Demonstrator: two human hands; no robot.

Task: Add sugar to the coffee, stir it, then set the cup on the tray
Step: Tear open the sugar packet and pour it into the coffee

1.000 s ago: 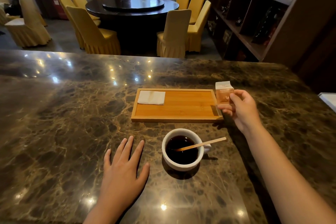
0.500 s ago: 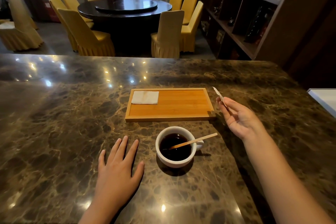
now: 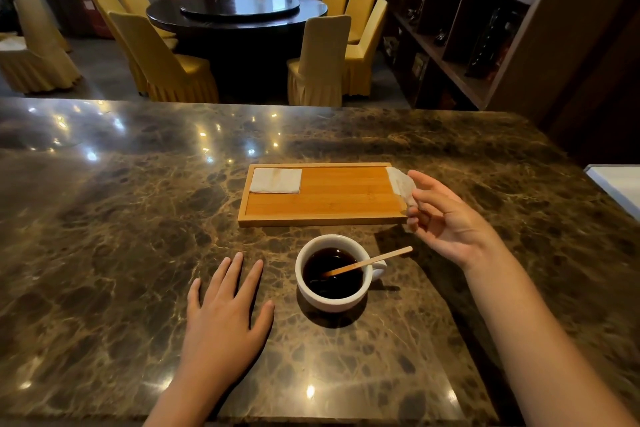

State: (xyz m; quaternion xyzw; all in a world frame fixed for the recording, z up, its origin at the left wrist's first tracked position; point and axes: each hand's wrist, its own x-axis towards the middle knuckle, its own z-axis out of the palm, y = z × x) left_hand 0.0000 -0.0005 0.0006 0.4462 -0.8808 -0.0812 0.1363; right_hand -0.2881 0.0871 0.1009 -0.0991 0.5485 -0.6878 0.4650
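Marble counter (image 3: 104,236) under tray (image 3: 322,218), coffee cup (image 3: 332,302), flat left hand (image 3: 225,319).

Cup (image 3: 334,291) before tray (image 3: 322,220) — napkin (image 3: 276,181) on tray.

Left hand (image 3: 225,319) flat, fingers spread; right hand (image 3: 446,218) raised, fingertips pinched.

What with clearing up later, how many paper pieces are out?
2: a napkin on the tray's far-left corner, and a packet in the right hand at the tray's right end.
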